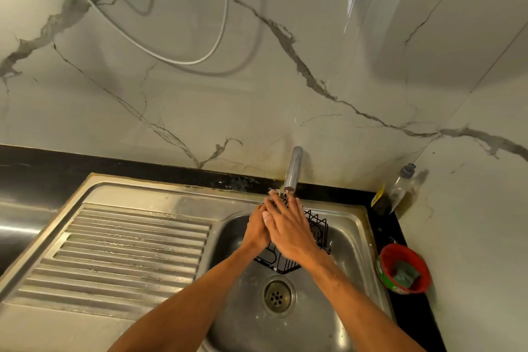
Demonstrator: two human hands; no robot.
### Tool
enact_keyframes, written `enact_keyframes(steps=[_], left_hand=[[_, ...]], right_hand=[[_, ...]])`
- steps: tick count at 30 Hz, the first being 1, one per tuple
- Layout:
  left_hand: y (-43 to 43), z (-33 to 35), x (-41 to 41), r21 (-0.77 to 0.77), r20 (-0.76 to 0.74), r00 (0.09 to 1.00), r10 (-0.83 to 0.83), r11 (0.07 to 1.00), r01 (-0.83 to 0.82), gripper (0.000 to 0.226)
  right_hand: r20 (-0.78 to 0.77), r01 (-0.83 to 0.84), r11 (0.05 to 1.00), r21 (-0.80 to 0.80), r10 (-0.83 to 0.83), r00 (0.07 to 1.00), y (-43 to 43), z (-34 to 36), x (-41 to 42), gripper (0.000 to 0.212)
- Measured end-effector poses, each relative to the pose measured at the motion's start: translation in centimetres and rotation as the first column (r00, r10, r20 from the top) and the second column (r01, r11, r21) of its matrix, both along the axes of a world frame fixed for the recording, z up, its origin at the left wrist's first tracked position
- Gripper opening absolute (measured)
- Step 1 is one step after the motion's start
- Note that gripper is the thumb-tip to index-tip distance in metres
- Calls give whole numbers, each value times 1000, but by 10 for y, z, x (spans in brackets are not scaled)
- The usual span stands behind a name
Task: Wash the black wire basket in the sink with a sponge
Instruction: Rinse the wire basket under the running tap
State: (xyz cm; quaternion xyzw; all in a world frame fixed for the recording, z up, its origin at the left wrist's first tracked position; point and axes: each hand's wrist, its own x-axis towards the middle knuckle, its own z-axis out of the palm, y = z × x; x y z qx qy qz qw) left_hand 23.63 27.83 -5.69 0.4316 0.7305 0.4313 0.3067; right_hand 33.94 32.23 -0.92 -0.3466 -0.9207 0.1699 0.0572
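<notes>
The black wire basket (317,228) stands tilted in the steel sink (351,226), its upper edge under the faucet (294,168). Water runs from the spout onto the basket's top and my fingertips. My left hand (254,230) curls around the basket's left edge, its fingers partly hidden under my right hand. My right hand (288,226) lies flat on the basket's front with fingers spread. Neither hand holds a sponge. A green scrub sponge (405,273) lies in a red tub (384,258) on the counter, right of the sink.
The sink drain (277,296) is just below the basket. A ribbed steel draining board (128,251) lies to the left. A bottle with a grey cap (398,190) stands in the back right corner. Cables hang on the marble wall (200,100).
</notes>
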Motion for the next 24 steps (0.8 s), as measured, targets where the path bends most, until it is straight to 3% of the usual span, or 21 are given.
enact_keyframes(steps=[2,5,8,14,17,20,24], left_hand=[[0,3,-1,-6,-29,999,-29,1000,29,37],[1,1,3,-17,-3,1000,11,1000,-11,25],[-1,3,4,4,15,998,67,998,-67,26],[-1,10,-1,36,34,992,123,992,-124,31],[-1,5,-7,42,67,982,175,983,-178,43],[2,-25,-24,4,101,956,276,961,-278,61],[-6,-22,-25,49,135,926,353,931,-362,51]], right_hand=[[-34,25,997,69,-22,999,-9,-3,5,59],[-145,128,988,90,-114,983,-21,-9,8,52],[-323,130,973,192,-62,944,-31,-18,10,35],[-555,77,997,21,-53,830,-14,-20,19,35],[-569,99,989,107,-20,822,-10,-25,20,34],[-502,205,976,74,-142,853,-9,-22,15,41],[-332,3,980,199,64,941,-21,-18,-2,53]])
